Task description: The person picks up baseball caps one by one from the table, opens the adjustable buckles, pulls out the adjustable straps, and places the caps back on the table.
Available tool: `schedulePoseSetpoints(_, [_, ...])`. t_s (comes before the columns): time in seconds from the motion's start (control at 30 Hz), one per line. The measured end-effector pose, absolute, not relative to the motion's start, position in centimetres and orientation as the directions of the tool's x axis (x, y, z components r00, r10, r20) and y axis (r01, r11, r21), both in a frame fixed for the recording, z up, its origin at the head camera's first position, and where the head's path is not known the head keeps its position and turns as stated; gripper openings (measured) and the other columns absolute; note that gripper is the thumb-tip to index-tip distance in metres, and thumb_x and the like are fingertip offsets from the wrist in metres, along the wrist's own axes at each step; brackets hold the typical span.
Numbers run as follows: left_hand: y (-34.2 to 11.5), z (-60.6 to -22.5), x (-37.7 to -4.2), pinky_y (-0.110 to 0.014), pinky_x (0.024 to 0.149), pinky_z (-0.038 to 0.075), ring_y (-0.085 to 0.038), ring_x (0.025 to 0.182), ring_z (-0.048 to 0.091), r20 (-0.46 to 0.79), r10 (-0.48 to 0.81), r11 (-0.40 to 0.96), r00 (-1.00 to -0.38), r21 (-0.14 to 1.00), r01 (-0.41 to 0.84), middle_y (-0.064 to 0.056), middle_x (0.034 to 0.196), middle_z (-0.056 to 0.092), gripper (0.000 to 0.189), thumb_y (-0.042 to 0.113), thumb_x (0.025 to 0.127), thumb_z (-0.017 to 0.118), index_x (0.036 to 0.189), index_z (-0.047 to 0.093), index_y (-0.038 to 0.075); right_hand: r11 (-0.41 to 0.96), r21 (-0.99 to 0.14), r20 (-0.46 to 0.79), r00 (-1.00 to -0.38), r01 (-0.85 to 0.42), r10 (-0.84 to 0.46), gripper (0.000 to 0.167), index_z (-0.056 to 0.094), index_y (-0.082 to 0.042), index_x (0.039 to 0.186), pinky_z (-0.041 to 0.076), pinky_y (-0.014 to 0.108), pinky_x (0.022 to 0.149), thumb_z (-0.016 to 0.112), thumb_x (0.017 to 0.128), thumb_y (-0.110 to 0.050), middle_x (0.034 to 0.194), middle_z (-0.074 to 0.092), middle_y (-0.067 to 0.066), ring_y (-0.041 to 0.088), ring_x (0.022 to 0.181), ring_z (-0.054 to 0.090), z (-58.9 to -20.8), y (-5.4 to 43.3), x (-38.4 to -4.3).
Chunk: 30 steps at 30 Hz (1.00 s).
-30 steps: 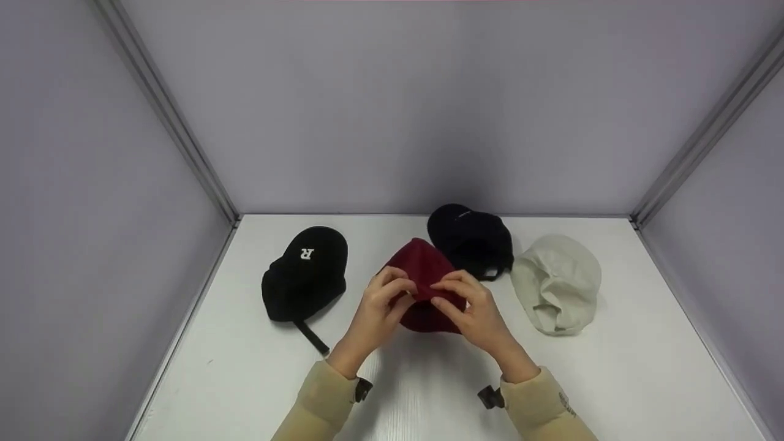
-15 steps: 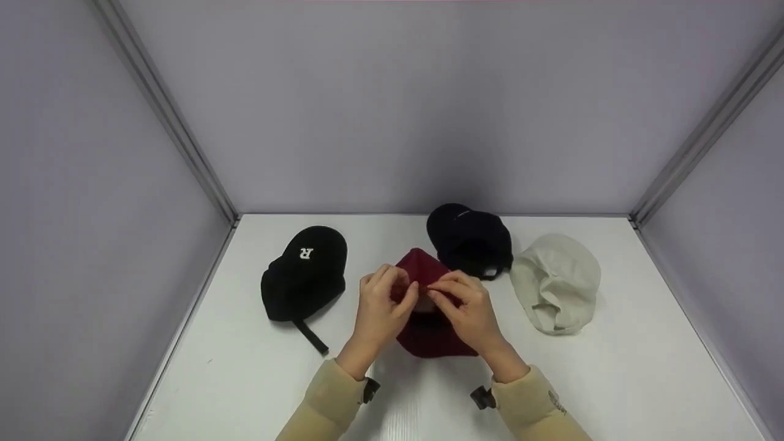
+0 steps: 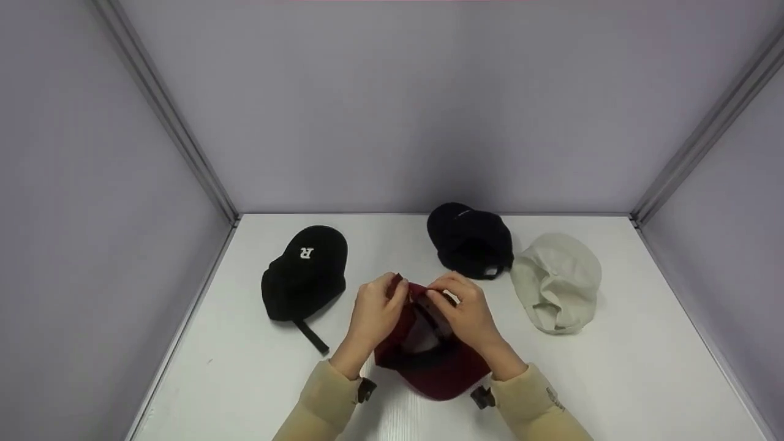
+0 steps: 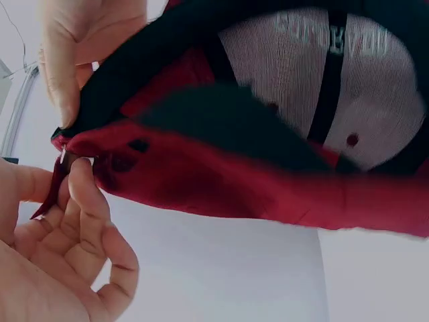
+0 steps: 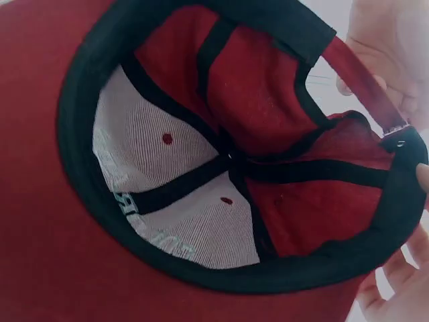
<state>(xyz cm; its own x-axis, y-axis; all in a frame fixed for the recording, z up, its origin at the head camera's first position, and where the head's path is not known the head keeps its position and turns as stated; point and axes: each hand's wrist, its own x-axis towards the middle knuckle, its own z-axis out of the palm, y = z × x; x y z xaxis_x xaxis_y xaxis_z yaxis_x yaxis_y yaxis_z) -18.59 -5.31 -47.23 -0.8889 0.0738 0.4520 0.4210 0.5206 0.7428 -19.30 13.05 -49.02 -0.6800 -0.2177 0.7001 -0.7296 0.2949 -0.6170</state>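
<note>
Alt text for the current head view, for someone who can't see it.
A person's left hand and right hand pinch a dark red baseball cap by the edge opposite its brim, over a white table. To the left lies a black cap with a white R; farther back to the right, a dark cap and a crumpled cream cap.

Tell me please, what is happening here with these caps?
A person holds a dark red fabric baseball cap, its inside showing. The left hand pinches its narrow red fabric strap; the right hand grips the dark band near the small metal buckle. On the smooth white table lie a black fabric cap with a white R, a navy-black fabric cap and a cream fabric cap.
</note>
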Motion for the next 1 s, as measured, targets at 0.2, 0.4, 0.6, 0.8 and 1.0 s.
schedulePoseSetpoints(0.2, [-5.0,-47.3,-18.5,-0.026,0.054,0.047,-0.005,0.058,0.054,0.561,0.088,0.492,-0.823,0.695,0.525,0.008,0.067,0.062,0.021,0.013,0.099,0.059,0.079,0.064,0.011,0.285,-0.711,0.587,-0.766,-0.643,-0.263,0.008,0.071,-0.001,0.091,0.053,0.034,0.069,0.064,0.092,0.003,0.09,0.066,0.004,0.017,0.08,0.061,-46.9,13.1,-18.2])
schedulePoseSetpoints(0.4, [-4.4,-47.1,-18.3,-0.027,0.057,0.049,-0.009,0.063,0.058,0.691,0.093,0.556,-0.717,0.561,0.613,0.001,0.075,0.065,0.016,0.015,0.099,0.06,0.087,0.067,0.007,0.32,-0.767,0.494,-0.83,-0.556,-0.257,0.013,0.071,-0.007,0.093,0.05,0.028,0.067,0.059,0.098,-0.006,0.09,0.065,-0.003,0.012,0.077,0.059,-46.5,13.0,-18.5])
schedulePoseSetpoints(0.6, [-4.2,-46.3,-18.4,-0.031,0.061,0.05,-0.016,0.068,0.061,0.782,0.122,0.594,-0.611,0.436,0.676,-0.002,0.082,0.068,0.004,0.01,0.095,0.065,0.093,0.067,0.006,0.311,-0.827,0.408,-0.88,-0.469,-0.243,0.008,0.069,0.003,0.096,0.049,0.029,0.073,0.063,0.093,0.0,0.091,0.067,0.006,0.015,0.082,0.06,-42.5,12.5,-17.2])
schedulePoseSetpoints(0.8, [-4.0,-45.6,-18.7,-0.032,0.065,0.048,-0.015,0.071,0.063,0.865,0.124,0.583,-0.486,0.333,0.741,-0.003,0.085,0.069,0.005,0.004,0.091,0.068,0.096,0.068,0.005,0.306,-0.839,0.403,-0.892,-0.45,-0.206,0.009,0.07,0.004,0.099,0.05,0.032,0.076,0.064,0.092,0.003,0.092,0.068,0.009,0.018,0.085,0.062,-41.9,12.6,-17.4])
schedulePoseSetpoints(1.0, [-4.1,-45.8,-18.8,-0.034,0.072,0.05,-0.015,0.077,0.065,0.878,0.124,0.557,-0.463,0.325,0.765,-0.004,0.088,0.07,0.004,0.004,0.091,0.068,0.095,0.069,0.002,0.273,-0.853,0.415,-0.895,-0.445,-0.162,0.006,0.069,0.003,0.096,0.051,0.029,0.071,0.066,0.091,0.003,0.089,0.067,0.009,0.019,0.081,0.062,-42.9,12.6,-17.6])
